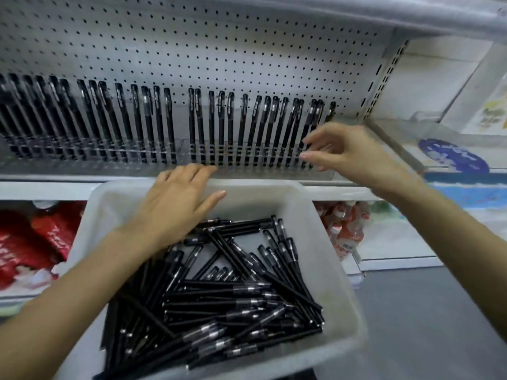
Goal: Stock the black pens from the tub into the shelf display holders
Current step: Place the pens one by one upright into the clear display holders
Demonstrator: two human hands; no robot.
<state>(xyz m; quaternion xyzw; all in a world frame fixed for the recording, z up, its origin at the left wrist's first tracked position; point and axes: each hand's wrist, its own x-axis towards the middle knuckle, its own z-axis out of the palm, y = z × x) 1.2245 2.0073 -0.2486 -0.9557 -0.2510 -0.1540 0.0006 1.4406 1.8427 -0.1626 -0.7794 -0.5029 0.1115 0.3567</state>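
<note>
A: Where are the black pens (233, 297)?
B: Loose in the tub (338, 242); more stand in the display holders (137, 158).
A: Hands?
B: Left hand (178, 204) flat over the tub's far rim, fingers straight. Right hand (348, 152) by the rightmost holders, fingers spread, holding nothing.

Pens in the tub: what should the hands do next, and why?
Probably the left hand should dip into the white tub and pinch one black pen. It hovers open over the tub's far rim, the right hand looks empty at the clear display holder, and the standing row has a gap.
</note>
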